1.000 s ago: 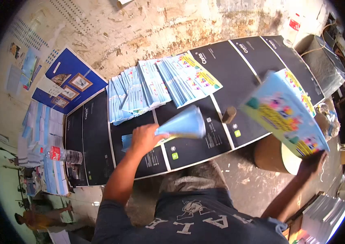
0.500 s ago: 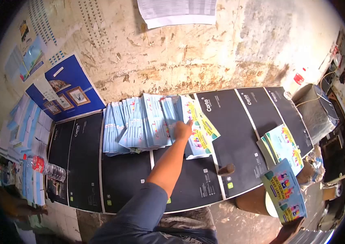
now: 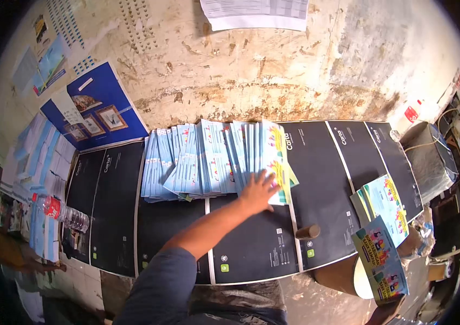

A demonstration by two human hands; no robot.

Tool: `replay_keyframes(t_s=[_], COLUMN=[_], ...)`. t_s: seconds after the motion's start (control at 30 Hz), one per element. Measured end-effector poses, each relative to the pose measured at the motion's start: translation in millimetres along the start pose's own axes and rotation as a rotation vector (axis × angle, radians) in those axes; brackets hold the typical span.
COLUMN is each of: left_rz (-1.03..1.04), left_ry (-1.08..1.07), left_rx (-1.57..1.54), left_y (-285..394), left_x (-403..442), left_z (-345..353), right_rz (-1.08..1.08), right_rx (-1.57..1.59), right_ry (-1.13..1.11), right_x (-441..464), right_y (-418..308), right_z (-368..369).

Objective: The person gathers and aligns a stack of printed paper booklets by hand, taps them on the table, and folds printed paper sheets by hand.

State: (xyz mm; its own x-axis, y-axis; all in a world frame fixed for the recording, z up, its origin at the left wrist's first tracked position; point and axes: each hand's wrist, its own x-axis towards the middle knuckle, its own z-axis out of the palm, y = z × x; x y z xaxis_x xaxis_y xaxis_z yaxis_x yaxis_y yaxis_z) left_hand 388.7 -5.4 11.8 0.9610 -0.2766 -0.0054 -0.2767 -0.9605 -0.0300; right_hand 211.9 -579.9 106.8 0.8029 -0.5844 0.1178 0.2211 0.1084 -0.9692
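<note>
My left hand (image 3: 259, 192) reaches across the table with its fingers spread, resting against the near end of the rightmost booklets (image 3: 276, 143). These have yellow and light-blue printed covers. Left of them, many overlapping blue-and-white booklets (image 3: 208, 157) form a long fanned row, spines showing. At the lower right, my right hand (image 3: 390, 310) is mostly cut off and dim; it grips the bottom edge of a booklet (image 3: 380, 262) with a colourful cover, held up beyond the table's front edge. Another small pile of booklets (image 3: 387, 203) lies on the table just behind it.
Black boards marked Carta (image 3: 251, 238) cover the table. A brown cylindrical piece (image 3: 308, 232) lies near the front edge. At left are a plastic bottle (image 3: 62, 211), stacked papers (image 3: 45, 157) and a blue framed board (image 3: 97, 108) against the wall. A wrapped bundle (image 3: 430, 160) sits at right.
My left hand has opened out and moved to the near end of the right booklets, which now stand closer against the row. The view has shifted slightly. My right hand still holds its booklet.
</note>
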Motion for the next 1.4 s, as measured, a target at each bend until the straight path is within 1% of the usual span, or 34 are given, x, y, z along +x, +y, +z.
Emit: replay_keyframes(t_s=[0.07, 0.1, 0.17, 0.2, 0.27, 0.33, 0.37, 0.4, 0.47, 0.5, 0.53, 0.57, 0.6, 0.67, 0.7, 0.73, 0.77, 0.8, 0.83, 0.87, 0.9, 0.93, 0.97, 1.0, 1.03, 1.07, 1.1, 1.13, 1.2, 1.23, 1.27, 1.33, 1.37, 1.4], left_rz=[-0.049, -0.045, -0.121, -0.151, -0.19, -0.154, -0.132, -0.165, -0.209, -0.108, -0.013, 0.175, 0.197, 0.032, -0.06, -0.155, -0.232, -0.308, -0.323, -0.412, -0.499, -0.635, -0.708, -0.78, -0.793, -0.869, -0.937, -0.939, -0.985, -0.975, -0.964, -1.071, -1.092, -1.085], left_ry=[0.008, 0.015, 0.063, 0.06, -0.014, -0.075, 0.02, 0.114, 0.369, 0.256, 0.136, -0.009, -0.019, -0.31, -0.22, -0.124, -0.124, -0.129, -0.131, -0.091, -0.048, -0.054, 0.013, 0.081, 0.087, 0.105, 0.118, 0.114, 0.304, 0.38, 0.378, 0.483, 0.51, 0.509], left_rx=[-0.033, -0.031, -0.042, -0.105, -0.138, -0.056, -0.137, -0.189, -0.305, -0.49, -0.677, -1.046, -0.878, -1.015, -0.985, -0.947, -1.077, -1.204, -1.195, -1.063, -0.93, -0.978, -0.982, -0.983, -0.97, -0.824, -0.678, -0.671, -0.409, -0.35, -0.352, -0.454, -0.545, -0.548], left_y=[-21, -26, -32, -37, -39, -39, -35, -24, 0, 10, 19, 30, 39, 32, 19, 3, -5, -10, -18, -27, -38, -56, -77, -98, -112, -124, -134, -139, -145, -147, -147, -137, -119, -110], left_x=[7, 14, 18, 23, 27, 16, 8, -1, -22, -46, -80, -119, -149, -191, -212, -233, -259, -284, -305, -322, -340, -359, -383, -405, -424, -440, -455, -467, -479, -485, -484, -485, -473, -463], left_z=[7, 5, 8, 10, 4, -20, -35, -46, -60, -83, -113, -146, -133, -126, -113, -101, -108, -116, -115, -107, -99, -90, -74, -58, -46, -35, -24, -11, 9, 14, 12, -10, -41, -49], right_rz=[-0.076, -0.041, -0.053, -0.06, -0.069, -0.064, -0.06, -0.034, 0.108, 0.178, 0.174, 0.256, 0.294, 0.387, 0.481, 0.451, 0.422, 0.6, 0.657, 0.593, 0.453, 0.315, 0.365, 0.367, 0.425, 0.479, 0.472, 0.477, 0.427, 0.429, 0.404, 0.382, 0.337, 0.294], right_rx=[-0.066, 0.074, -0.041, -0.095, -0.197, -0.322, -0.389, -0.434, -0.442, -0.449, -0.354, -0.376, -0.335, -0.241, -0.246, -0.206, -0.216, -0.101, -0.089, -0.17, -0.077, 0.017, 0.031, 0.047, -0.043, -0.136, -0.147, -0.14, -0.282, -0.282, -0.298, -0.317, -0.315, -0.315], right_ry=[0.027, -0.06, -0.063, -0.068, -0.13, -0.255, -0.335, -0.403, -0.463, -0.493, -0.464, -0.599, -0.71, -0.883, -0.903, -1.034, -1.111, -1.162, -1.16, -1.261, -1.284, -1.302, -1.312, -1.324, -1.367, -1.406, -1.425, -1.424, -1.479, -1.466, -1.424, -1.381, -1.37, -1.356], right_x=[-2, 11, 11, 11, 13, 16, 15, 12, -27, -46, -69, -79, -95, -134, -149, -159, -175, -185, -204, -217, -234, -250, -258, -260, -255, -251, -250, -248, -236, -231, -225, -221, -221, -220], right_y=[-4, 13, 0, -6, -16, -24, -28, -28, -34, -36, -27, -15, -3, 0, 21, 43, 48, 74, 86, 90, 106, 117, 98, 94, 95, 98, 103, 105, 101, 101, 102, 106, 111, 113], right_z=[0, -44, -43, -40, -45, -51, -45, -38, 42, 81, 129, 164, 205, 280, 300, 319, 339, 351, 365, 376, 385, 393, 393, 393, 387, 382, 374, 365, 349, 340, 332, 320, 317, 314])
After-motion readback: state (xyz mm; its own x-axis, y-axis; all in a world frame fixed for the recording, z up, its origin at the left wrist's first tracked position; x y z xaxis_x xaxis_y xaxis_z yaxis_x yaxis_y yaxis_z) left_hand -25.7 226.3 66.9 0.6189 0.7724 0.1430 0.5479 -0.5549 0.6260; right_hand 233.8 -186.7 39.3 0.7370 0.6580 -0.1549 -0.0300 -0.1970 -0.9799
